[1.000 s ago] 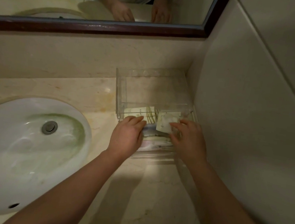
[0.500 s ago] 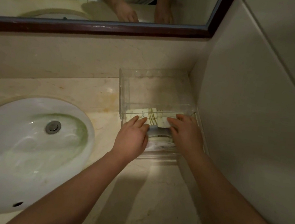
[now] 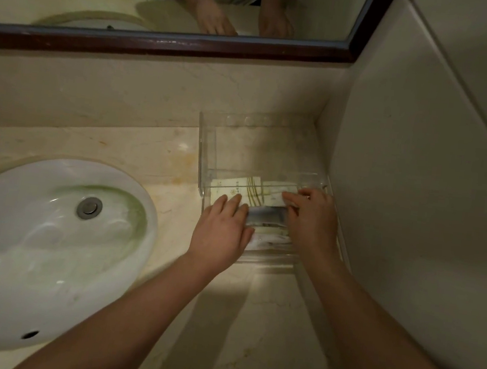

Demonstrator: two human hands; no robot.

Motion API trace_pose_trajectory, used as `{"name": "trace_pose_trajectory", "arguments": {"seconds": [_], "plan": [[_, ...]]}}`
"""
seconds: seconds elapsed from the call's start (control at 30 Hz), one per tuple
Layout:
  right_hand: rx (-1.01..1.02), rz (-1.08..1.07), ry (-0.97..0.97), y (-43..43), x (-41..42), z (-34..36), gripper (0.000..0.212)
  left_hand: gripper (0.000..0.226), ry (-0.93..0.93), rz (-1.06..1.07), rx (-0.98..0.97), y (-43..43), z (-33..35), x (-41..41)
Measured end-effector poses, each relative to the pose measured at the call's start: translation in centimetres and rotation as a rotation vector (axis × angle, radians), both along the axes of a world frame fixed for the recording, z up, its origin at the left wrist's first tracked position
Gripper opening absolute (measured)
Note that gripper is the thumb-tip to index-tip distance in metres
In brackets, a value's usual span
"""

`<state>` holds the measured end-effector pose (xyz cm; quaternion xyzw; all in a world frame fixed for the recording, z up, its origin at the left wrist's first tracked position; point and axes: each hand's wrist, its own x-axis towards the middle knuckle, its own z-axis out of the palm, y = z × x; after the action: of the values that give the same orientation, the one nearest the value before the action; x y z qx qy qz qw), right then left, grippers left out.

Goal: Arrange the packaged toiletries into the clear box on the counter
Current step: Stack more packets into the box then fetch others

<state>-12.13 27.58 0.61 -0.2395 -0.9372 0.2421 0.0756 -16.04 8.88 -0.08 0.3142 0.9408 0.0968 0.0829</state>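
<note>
The clear box [image 3: 206, 149] stands on the counter in the corner against the right wall. Its back half is bare. Flat packaged toiletries lie in its front half: pale packets with gold lines [image 3: 235, 188], a grey packet [image 3: 266, 214] and a white crinkled packet [image 3: 269, 242]. My left hand [image 3: 222, 230] lies flat, palm down, on the left ends of the packets. On their right ends rests my right hand [image 3: 313, 222], its fingertips on a pale packet. Neither hand lifts anything.
A white oval sink [image 3: 31, 251] with a metal drain [image 3: 89, 207] fills the left of the beige counter [image 3: 251, 321]. A dark-framed mirror [image 3: 191, 45] hangs above the backsplash. The side wall [image 3: 416, 204] stands close to the box's right side.
My right hand, which held a small white packet above the box's front, has lowered it onto the other packets. My left hand has barely moved.
</note>
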Motion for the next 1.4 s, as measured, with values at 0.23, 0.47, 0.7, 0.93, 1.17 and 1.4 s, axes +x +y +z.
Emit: {"name": "trace_pose_trajectory", "arguments": {"seconds": [0.23,0.47,0.7,0.93,1.17,1.4], "plan": [[-0.057,0.025,-0.008,-1.5,0.2,-0.8,0.024,0.057,-0.074,-0.028,-0.015,1.7,0.3,-0.1],[-0.055,0.119,-0.060,-2.4,0.3,-0.7,0.032,0.049,-0.090,-0.049,0.003,1.6,0.1,-1.2],[0.057,0.192,-0.205,-3.0,0.7,0.2,0.040,0.048,-0.096,-0.084,0.020,0.8,0.5,-1.2],[0.056,0.145,-0.112,-8.6,0.4,2.4,0.043,0.043,-0.053,0.006,0.276,-5.9,3.1,0.1],[-0.113,0.529,0.001,-22.4,-2.6,2.9,0.044,0.042,0.022,0.562,0.377,-21.8,5.9,1.2],[-0.235,0.713,-0.071,-36.6,-4.4,4.0,0.047,0.044,0.037,1.051,0.343,-40.4,7.7,2.3]]}}
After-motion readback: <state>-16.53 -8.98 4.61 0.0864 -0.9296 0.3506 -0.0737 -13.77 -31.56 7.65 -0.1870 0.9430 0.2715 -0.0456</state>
